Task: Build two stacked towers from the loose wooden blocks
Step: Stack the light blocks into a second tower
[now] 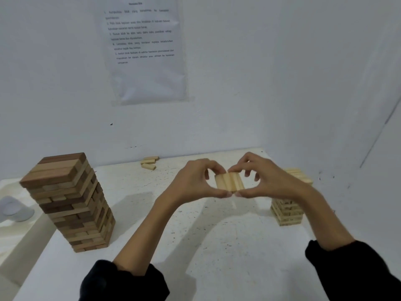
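A small bundle of pale wooden blocks [229,181] hangs in the air above the table's middle. My left hand [195,183] and my right hand [267,181] pinch it together, fingers on its far edge and thumbs on its near edge. A tall tower of mixed brown and pale blocks [69,200] stands at the left. A shorter tower of pale blocks [288,205] stands at the right, partly hidden behind my right wrist. A few loose pale blocks [149,162] lie at the table's back edge by the wall.
The white speckled table [173,224] meets white walls behind and at the right. A printed sheet [145,48] hangs on the back wall. A pale round object [15,208] lies on a lower surface past the table's left edge.
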